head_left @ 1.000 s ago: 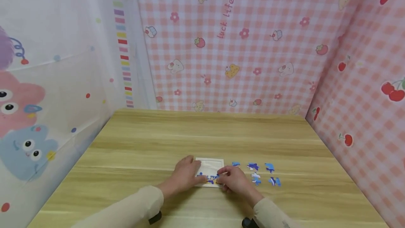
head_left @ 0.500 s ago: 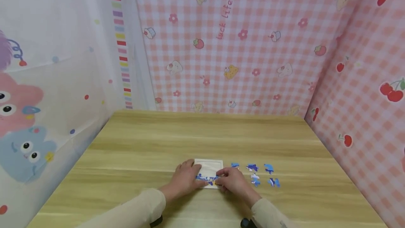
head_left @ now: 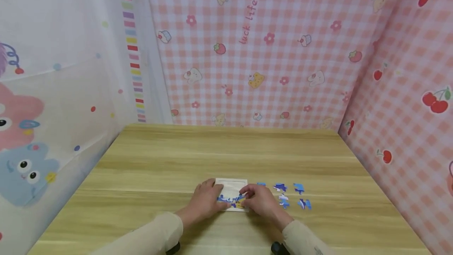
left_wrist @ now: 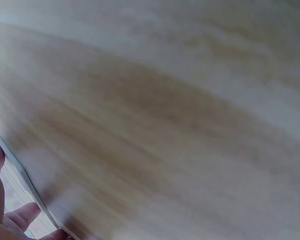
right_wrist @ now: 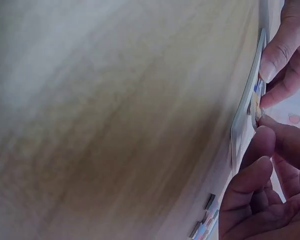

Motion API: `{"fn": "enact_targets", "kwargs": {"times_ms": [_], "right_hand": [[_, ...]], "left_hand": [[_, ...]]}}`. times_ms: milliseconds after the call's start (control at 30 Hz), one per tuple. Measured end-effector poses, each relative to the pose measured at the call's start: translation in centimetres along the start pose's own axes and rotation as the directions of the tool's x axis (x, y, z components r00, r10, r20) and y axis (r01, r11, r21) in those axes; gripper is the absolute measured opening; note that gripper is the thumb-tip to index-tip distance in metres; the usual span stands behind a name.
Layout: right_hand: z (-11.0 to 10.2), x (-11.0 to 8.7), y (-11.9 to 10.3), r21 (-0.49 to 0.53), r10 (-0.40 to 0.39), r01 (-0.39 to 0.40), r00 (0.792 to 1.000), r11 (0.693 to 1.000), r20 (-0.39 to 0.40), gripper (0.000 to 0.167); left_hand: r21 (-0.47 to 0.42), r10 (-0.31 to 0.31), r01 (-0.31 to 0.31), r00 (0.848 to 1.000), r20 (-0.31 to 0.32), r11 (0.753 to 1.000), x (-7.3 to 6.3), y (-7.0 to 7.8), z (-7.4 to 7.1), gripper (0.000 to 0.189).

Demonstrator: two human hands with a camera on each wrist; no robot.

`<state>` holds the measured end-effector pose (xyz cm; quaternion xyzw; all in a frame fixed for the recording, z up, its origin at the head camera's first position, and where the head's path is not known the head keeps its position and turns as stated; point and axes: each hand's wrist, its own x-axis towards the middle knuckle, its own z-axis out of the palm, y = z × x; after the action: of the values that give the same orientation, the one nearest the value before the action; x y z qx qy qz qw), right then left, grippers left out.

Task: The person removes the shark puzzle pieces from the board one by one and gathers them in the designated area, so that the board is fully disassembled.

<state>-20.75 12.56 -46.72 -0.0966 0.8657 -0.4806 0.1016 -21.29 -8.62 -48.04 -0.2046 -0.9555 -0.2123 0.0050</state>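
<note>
A small white puzzle tray (head_left: 231, 180) lies on the table, with blue, white and yellow jigsaw pieces (head_left: 223, 198) along its near part and bare backing beyond. My left hand (head_left: 204, 200) spans the tray's left side, fingers by the far left corner and thumb pressing at the near edge. At the lower right corner, my right hand (head_left: 263, 204) pinches a yellowish puzzle piece (head_left: 241, 202) between thumb and index finger. The right wrist view shows this piece (right_wrist: 257, 106) close over the tray rim, the left thumb beside it. In the left wrist view, fingertips (left_wrist: 27, 213) touch the tray.
To the right of the tray lie several loose blue puzzle pieces, among them a dark blue one (head_left: 280, 187), a light blue one (head_left: 299, 188) and a blue-white one (head_left: 304, 203). The wooden table (head_left: 177, 152) meets patterned cloth walls (head_left: 255, 50) at its back and sides.
The pinched yellowish piece has shifted at the tray's lower right corner and more of it now shows. My left hand stays on the tray. The whole head view has drifted slightly left.
</note>
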Motion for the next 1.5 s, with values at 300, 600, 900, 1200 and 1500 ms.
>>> {"fn": "enact_targets", "kwargs": {"times_ms": [300,600,900,1200,1500], "right_hand": [[-0.6,0.0,0.4,0.058,-0.018,0.012,0.996,0.998,0.089,0.034],[-1.6,0.0,0.4,0.007,-0.038,0.037,0.994,0.999,0.100,0.032],[-2.8,0.1,0.1,0.036,0.024,-0.027,0.997,0.999,0.079,0.019],[-2.3,0.2,0.6,-0.128,0.020,-0.008,0.996,0.992,0.089,0.038],[-1.9,0.6,1.0,-0.235,-0.028,0.048,0.996,0.971,0.088,0.026]], "left_hand": [[-0.016,-0.005,0.005,1.000,0.019,1.000,-0.2,0.1,-0.2,0.065],[-0.026,0.011,-0.011,1.000,0.015,1.000,0.0,0.2,-0.2,0.066],[-0.022,0.024,-0.024,1.000,-0.002,0.999,0.1,0.2,-0.4,0.064],[-0.014,0.017,-0.016,1.000,0.021,1.000,-0.2,0.4,-0.3,0.067],[-0.006,0.008,-0.008,1.000,0.007,1.000,-0.2,0.1,-0.3,0.067]]}}
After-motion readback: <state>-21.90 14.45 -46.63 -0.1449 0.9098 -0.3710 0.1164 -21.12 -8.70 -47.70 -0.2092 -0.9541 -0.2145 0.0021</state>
